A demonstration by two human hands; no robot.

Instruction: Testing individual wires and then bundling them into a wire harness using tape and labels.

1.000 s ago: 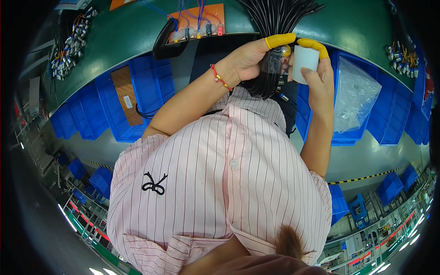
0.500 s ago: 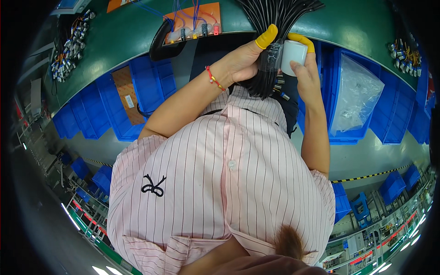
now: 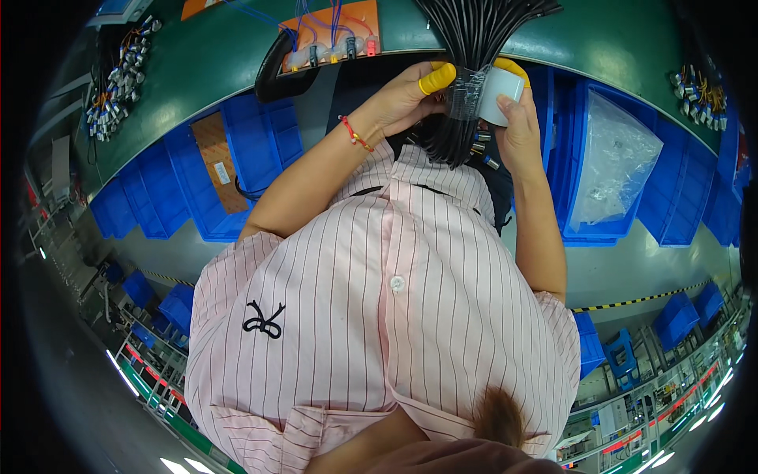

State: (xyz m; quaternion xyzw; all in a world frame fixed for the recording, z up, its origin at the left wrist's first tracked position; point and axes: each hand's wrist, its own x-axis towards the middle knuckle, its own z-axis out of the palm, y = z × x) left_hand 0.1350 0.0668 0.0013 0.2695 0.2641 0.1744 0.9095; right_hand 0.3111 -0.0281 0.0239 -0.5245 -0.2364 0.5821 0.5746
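A thick bundle of black cables (image 3: 466,35) hangs over the near edge of the bench, its upper ends fanned out on the green top. Clear film (image 3: 466,95) is wrapped round its middle. My left hand (image 3: 407,99), with a yellow finger cot on the thumb, is curled against the bundle's left side; its other fingertips are partly hidden. My right hand (image 3: 518,126) grips a white-cored roll of clear film (image 3: 500,96) close against the bundle's right side, thumb in front and a yellow-cotted finger over the back. Metal connectors (image 3: 483,148) show at the bundle's lower end.
On the green bench (image 3: 213,59) an orange board (image 3: 339,31) carries wires and coloured clips, with a black curved object (image 3: 276,71) beside it. Cables with metal connectors hang at the left (image 3: 122,79) and right (image 3: 699,99). Blue bins (image 3: 675,186) stand below, one holding a clear plastic bag (image 3: 616,162).
My left thumb has come off the front of the wrapped bundle and moved down and left to its side. My right hand and the roll have shifted slightly left and tilted against the bundle.
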